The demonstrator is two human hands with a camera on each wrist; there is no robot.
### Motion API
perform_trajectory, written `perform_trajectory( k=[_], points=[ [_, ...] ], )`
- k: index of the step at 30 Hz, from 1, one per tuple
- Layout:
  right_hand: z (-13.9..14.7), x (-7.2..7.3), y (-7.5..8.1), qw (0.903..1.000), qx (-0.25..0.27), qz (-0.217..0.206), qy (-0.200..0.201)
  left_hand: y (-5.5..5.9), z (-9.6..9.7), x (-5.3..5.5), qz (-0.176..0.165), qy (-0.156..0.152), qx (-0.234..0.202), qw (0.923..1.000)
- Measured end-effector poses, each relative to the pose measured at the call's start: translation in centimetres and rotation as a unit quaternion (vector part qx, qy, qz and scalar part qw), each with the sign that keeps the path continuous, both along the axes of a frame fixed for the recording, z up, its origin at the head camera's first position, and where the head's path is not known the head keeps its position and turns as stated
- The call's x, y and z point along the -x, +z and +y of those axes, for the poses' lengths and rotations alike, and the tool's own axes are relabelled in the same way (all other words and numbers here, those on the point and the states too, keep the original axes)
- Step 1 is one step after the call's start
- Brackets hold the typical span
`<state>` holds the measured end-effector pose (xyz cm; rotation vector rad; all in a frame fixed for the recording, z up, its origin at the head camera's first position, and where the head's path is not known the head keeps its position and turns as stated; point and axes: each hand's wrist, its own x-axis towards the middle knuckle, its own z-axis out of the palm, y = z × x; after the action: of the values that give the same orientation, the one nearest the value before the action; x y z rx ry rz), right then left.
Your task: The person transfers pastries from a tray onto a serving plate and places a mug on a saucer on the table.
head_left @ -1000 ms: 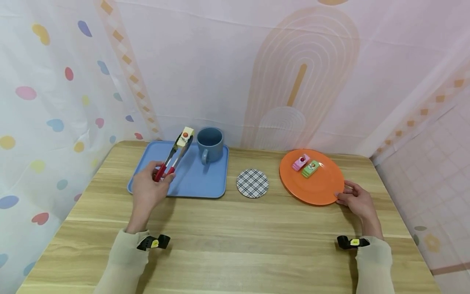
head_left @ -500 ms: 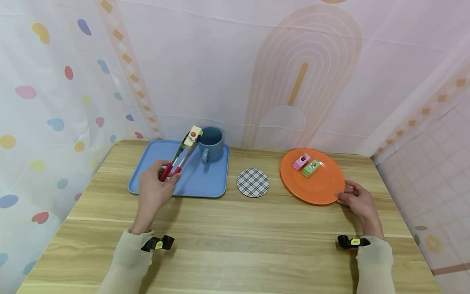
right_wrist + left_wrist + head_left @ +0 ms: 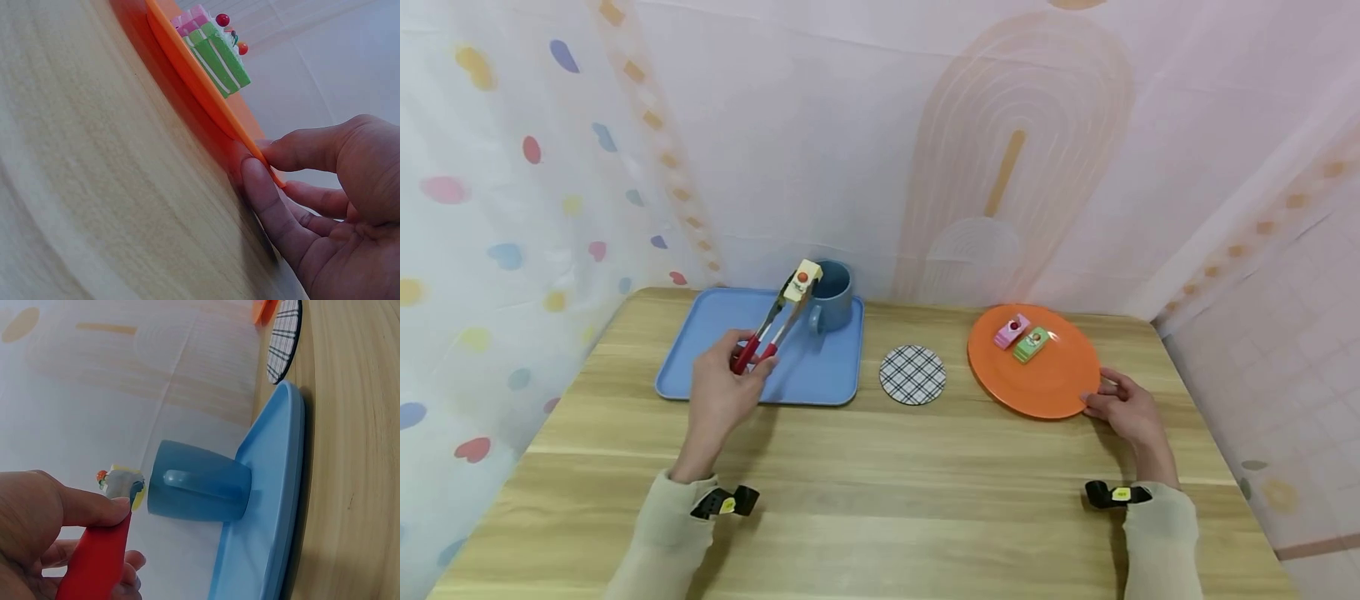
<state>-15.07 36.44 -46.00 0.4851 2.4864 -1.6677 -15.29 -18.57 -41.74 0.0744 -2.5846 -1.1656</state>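
My left hand [image 3: 724, 387] grips red-handled tongs [image 3: 767, 333] above the blue tray. Between the tips of the tongs is a pale yellow toy cake slice [image 3: 802, 281] with an orange-red berry on top, overlapping the left side of the blue mug [image 3: 835, 296] in the head view. In the left wrist view the slice hangs level with the rim of the mug [image 3: 194, 484]. At the right, my right hand [image 3: 1131, 412] pinches the near right rim of the orange plate [image 3: 1060, 387] between thumb and fingers. A pink cake slice [image 3: 1012, 332] and a green cake slice [image 3: 1032, 344] lie on that plate.
The blue tray [image 3: 820, 375] sits at the back left and carries the mug, whose handle faces the front. A round plaid coaster [image 3: 913, 375] lies between tray and plate. A patterned curtain [image 3: 850, 150] rises behind the wooden table [image 3: 880, 500].
My left hand has carried the tongs and the yellow cake slice to the right, from the tray's left part to in front of the mug. My right hand stays at the plate's rim.
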Motion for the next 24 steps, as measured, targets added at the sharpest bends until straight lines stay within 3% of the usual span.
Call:
perform_trajectory(
  k=[7,24],
  points=[
    [-0.2,-0.1,-0.1,0.9999,0.01,0.004,0.004,-0.3,0.4,-0.1,0.02,-0.018,0.009,0.9996],
    [-0.2,-0.2,0.1,1.0,-0.002,0.0,-0.001,0.2,2.3,-0.1,0.01,-0.05,0.008,0.9987]
  ],
)
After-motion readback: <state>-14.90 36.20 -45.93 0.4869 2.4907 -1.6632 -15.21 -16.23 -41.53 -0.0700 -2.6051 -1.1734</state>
